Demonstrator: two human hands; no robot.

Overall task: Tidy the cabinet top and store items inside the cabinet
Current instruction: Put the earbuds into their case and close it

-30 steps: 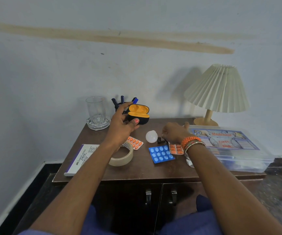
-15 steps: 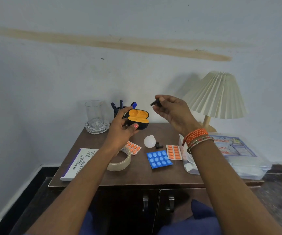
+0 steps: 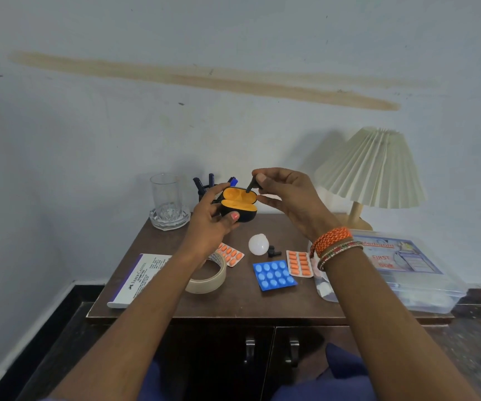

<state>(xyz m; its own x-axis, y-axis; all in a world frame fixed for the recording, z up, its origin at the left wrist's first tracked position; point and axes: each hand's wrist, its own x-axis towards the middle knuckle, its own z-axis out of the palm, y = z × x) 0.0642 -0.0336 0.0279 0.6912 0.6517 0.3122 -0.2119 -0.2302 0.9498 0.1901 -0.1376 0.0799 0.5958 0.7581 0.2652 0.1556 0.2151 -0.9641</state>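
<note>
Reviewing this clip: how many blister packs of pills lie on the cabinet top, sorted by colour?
Orange blister packs: 2, one by the tape roll and one right of the blue pack
Blue blister packs: 1
Total: 3

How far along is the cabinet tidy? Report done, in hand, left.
Done: nothing looks stored; the cabinet doors are closed.
In hand: the left hand holds the open earbud case; the right hand pinches an earbud at its orange slot.
Left: the second earbud, bulb, pill strips, tape, first aid box.
</note>
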